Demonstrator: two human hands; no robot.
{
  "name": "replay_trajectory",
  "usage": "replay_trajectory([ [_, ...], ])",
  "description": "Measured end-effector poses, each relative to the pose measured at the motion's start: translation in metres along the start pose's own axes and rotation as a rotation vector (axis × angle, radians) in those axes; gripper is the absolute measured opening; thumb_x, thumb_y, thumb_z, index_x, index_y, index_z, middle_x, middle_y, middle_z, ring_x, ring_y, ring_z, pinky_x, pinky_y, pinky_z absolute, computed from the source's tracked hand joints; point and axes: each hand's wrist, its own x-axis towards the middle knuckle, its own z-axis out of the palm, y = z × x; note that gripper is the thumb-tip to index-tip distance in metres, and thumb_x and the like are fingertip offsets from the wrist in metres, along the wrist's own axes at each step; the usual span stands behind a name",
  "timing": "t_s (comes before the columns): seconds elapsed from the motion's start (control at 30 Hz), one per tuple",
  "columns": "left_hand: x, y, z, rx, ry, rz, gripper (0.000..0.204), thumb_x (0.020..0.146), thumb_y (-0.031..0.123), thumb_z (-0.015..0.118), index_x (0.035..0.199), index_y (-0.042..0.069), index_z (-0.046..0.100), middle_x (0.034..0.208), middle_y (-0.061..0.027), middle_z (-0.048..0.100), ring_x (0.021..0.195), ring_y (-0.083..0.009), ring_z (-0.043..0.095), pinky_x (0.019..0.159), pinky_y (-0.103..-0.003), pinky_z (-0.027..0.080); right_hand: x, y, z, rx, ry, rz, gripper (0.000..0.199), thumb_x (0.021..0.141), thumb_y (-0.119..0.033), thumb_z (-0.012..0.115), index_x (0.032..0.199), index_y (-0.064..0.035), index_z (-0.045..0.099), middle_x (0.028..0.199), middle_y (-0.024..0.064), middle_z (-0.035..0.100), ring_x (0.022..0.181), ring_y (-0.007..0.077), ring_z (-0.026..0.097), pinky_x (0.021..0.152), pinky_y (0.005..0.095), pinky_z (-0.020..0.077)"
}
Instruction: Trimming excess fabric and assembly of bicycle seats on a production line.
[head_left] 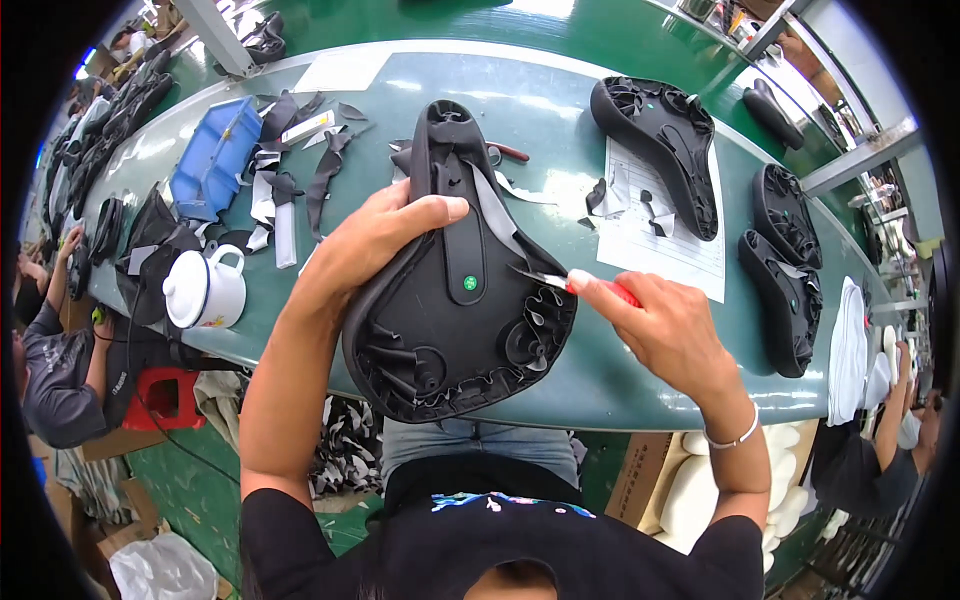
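A black bicycle saddle (400, 290) is held underside up over the green table's near edge, its nose pointing away from me. My left hand (385, 230) is closed round the saddle's left side near the nose, thumb on the underside. In my right hand (665, 320) is a red-handled knife (545, 277), its blade at the saddle's right inner edge. A loose grey strip of cover material (495, 208) runs along that edge near the nose. Gathered cover folds line the wide end, and a round green sticker sits on the middle of the base.
Dark cover scraps (325, 170) lie beside a blue bin (215, 160) at left, with a white enamel mug (205, 290) nearer. More upturned saddles (660, 135) rest on paper and along the right edge. Other people work at both sides; a box of pale pads (690, 495) stands below right.
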Motion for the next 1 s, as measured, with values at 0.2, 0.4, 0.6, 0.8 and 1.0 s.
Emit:
replay_trajectory([
  [0.2, 0.004, -0.017, -0.008, -0.024, 0.021, 0.103, 0.038, 0.081, 0.023, 0.06, 0.108, -0.004, 0.053, 0.087, -0.0074, 0.059, 0.068, -0.0104, 0.059, 0.06, -0.023, 0.05, -0.042, -0.049, 0.03, 0.134, -0.108, 0.381, 0.07, 0.081, -0.007, 0.059, 0.144, -0.0216, 0.032, 0.07, 0.0121, 0.049, 0.048, 0.0297, 0.052, 0.043, 0.0411, 0.0424],
  [0.4, -0.032, -0.05, -0.007, -0.138, 0.261, 0.09, 0.04, 0.081, 0.026, 0.06, 0.109, -0.003, 0.053, 0.088, -0.0065, 0.058, 0.072, -0.0115, 0.057, 0.065, -0.025, 0.048, -0.055, -0.123, 0.045, 0.323, 0.051, 0.645, 0.065, 0.083, -0.002, 0.06, 0.141, -0.0099, 0.033, 0.076, 0.0169, 0.059, 0.058, 0.0368, 0.059, 0.053, 0.045, 0.0487],
  [0.6, -0.052, -0.055, 0.007, -0.346, 0.353, 0.099, 0.042, 0.082, 0.025, 0.059, 0.112, -0.002, 0.052, 0.092, -0.008, 0.056, 0.078, -0.0139, 0.057, 0.068, -0.026, 0.048, -0.049, -0.084, 0.049, 0.708, 0.551, 0.758, 0.055, 0.082, -0.001, 0.064, 0.132, -0.004, 0.042, 0.111, 0.0175, 0.063, 0.076, 0.0209, 0.064, 0.073, 0.0331, 0.052],
  [0.8, -0.059, -0.079, 0.007, -0.315, 0.546, 0.187, 0.044, 0.082, 0.024, 0.061, 0.116, -0.001, 0.049, 0.099, -0.0094, 0.055, 0.089, -0.0137, 0.055, 0.077, -0.026, 0.047, 0.031, -0.041, 0.05, 0.589, 0.4, 0.646, 0.053, 0.077, -0.006, 0.067, 0.127, -0.007, 0.05, 0.101, 0.0121, 0.064, 0.074, 0.019, 0.064, 0.066, 0.0322, 0.0512],
  [1.0, -0.043, -0.06, 0.022, 0.996, 0.612, 0.765, 0.055, 0.068, 0.018, 0.073, 0.116, 0.005, 0.05, 0.104, -0.012, 0.053, 0.103, -0.03, 0.049, 0.09, -0.039, 0.036, 0.035, -0.044, 0.024, 0.96, 0.46, 0.762, 0.05, 0.077, -0.006, 0.067, 0.124, -0.0061, 0.05, 0.088, 0.004, 0.059, 0.07, 0.0073, 0.055, 0.058, 0.022, 0.0448],
])
